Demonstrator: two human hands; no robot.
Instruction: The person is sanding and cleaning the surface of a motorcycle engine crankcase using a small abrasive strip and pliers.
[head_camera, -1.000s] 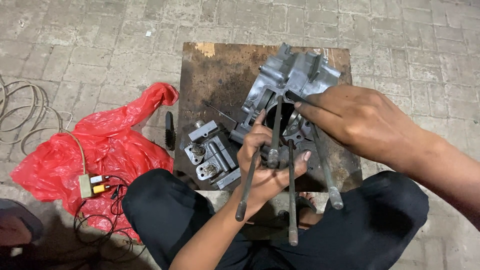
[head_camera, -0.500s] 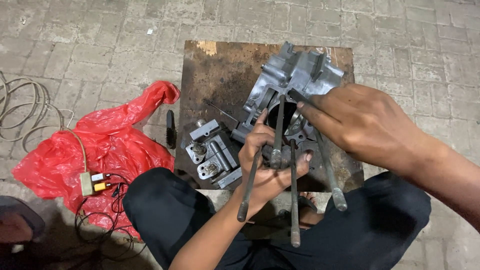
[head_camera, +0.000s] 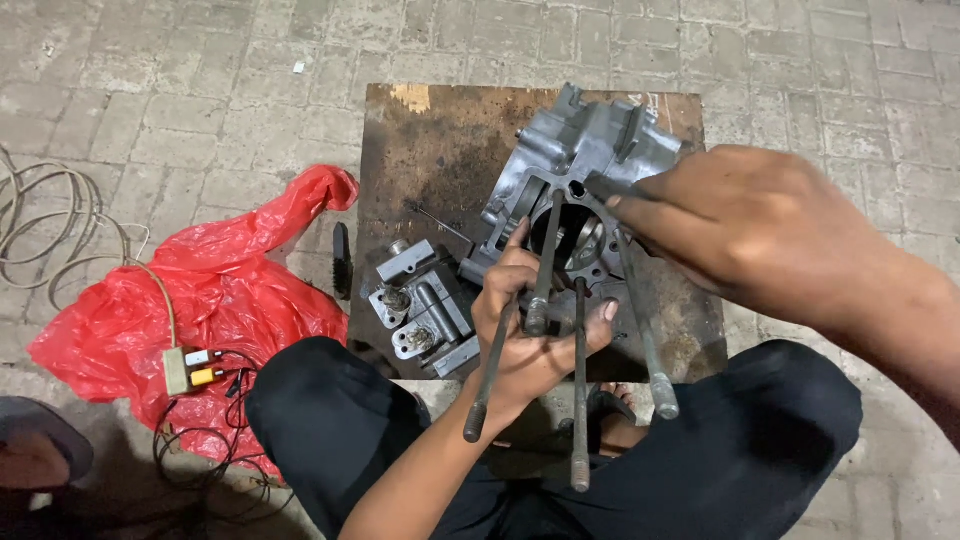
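Four long studs (head_camera: 579, 400) (dark steel): left hand (head_camera: 535, 330) grips three, right hand (head_camera: 740, 225) pinches one at the engine case (head_camera: 590, 150).

Matt grey metal casing (head_camera: 590, 150), glossy red plastic bag (head_camera: 230, 290)

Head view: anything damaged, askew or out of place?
Nothing looks broken. The long studs splay at differing angles from the engine casing rather than parallel, with the left hand gripping them. The wooden board is stained and chipped at one corner.
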